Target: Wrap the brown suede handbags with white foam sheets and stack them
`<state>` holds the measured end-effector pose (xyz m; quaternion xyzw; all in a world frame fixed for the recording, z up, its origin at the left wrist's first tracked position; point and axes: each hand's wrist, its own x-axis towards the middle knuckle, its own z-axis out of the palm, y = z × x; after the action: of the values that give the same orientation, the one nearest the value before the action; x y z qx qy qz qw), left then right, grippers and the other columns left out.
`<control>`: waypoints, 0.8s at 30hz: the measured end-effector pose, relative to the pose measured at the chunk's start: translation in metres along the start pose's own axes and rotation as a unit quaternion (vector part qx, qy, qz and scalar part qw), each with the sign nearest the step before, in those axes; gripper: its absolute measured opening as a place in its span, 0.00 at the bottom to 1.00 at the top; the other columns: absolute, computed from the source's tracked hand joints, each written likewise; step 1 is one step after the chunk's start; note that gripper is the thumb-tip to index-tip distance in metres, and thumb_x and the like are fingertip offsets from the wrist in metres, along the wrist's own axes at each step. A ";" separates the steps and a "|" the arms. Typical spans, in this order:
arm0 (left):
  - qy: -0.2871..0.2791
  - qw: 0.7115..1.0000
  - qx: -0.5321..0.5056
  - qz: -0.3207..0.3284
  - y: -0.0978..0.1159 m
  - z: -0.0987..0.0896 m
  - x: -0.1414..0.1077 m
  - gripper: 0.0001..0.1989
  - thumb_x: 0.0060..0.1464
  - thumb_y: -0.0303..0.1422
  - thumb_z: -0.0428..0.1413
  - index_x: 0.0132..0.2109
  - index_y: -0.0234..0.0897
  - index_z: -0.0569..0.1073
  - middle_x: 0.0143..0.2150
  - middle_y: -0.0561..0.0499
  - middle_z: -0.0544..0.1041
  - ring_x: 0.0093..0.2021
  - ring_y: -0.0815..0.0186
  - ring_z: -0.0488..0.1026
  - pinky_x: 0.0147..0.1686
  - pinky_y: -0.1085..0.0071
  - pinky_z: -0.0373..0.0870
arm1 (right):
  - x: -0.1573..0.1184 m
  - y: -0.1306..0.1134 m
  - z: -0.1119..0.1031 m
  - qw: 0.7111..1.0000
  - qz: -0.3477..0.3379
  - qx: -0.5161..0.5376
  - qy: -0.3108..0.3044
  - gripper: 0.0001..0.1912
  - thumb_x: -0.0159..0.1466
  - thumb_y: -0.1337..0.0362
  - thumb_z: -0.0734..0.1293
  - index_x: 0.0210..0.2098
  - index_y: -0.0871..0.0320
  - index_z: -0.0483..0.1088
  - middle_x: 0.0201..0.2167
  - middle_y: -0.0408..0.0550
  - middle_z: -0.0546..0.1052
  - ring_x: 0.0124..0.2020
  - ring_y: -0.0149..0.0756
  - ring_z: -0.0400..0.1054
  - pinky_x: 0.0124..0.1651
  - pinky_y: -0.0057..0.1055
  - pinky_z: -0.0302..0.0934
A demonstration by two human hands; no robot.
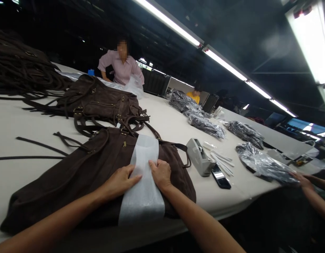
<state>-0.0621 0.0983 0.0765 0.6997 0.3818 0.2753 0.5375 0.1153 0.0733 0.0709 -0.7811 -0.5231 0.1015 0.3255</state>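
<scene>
A dark brown bag [96,168] lies flat on the table in front of me, with a brass zip pull and thin straps. Across its middle runs a strip of white foam sheet [144,196], hanging down over the near side. At the strip's left edge, my left hand [121,181] is closed on it, thumb stretched over the top. My right hand [161,173] grips the opposite edge, its thumb on the foam and its fingers curled. Parts of the fingers on both hands are hidden.
Another brown bag [99,100] lies behind, near a strap pile [28,66]. A tape dispenser [200,158], phone [220,176] and white strips [223,160] sit right. Plastic-wrapped bags [206,125] lie farther off. A co-worker's hand [300,179] touches one wrapped bag; another person [123,66] stands across.
</scene>
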 end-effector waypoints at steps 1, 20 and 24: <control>0.022 1.000 0.013 -0.007 -0.001 0.002 0.002 0.20 0.43 0.51 0.59 0.31 0.36 0.76 0.30 0.50 0.77 0.35 0.57 0.73 0.34 0.68 0.67 | 0.000 -0.001 0.000 1.000 0.001 -0.006 -0.001 0.16 0.63 0.54 0.65 0.25 0.58 0.73 0.24 0.50 0.75 0.28 0.38 0.67 0.30 0.30 0.49; 0.083 0.987 0.014 -0.135 -0.001 -0.009 -0.002 0.31 0.33 0.60 0.61 0.32 0.35 0.76 0.28 0.48 0.78 0.26 0.59 0.73 0.24 0.68 0.68 | -0.010 0.014 -0.024 0.991 0.060 0.091 -0.075 0.07 0.57 0.61 0.69 0.25 0.57 0.74 0.29 0.49 0.80 0.33 0.39 0.72 0.34 0.31 0.56; 0.049 0.991 0.041 -0.115 0.004 -0.007 -0.002 0.32 0.35 0.60 0.59 0.31 0.33 0.75 0.29 0.46 0.77 0.27 0.59 0.72 0.25 0.68 0.68 | -0.005 0.014 -0.024 0.971 0.077 0.225 -0.038 0.06 0.57 0.63 0.71 0.32 0.58 0.73 0.28 0.44 0.77 0.30 0.32 0.71 0.32 0.26 0.58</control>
<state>-0.0677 0.1004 0.0819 0.6581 0.4965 0.2300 0.5173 0.1357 0.0562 0.0795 -0.7214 -0.4369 0.2711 0.4640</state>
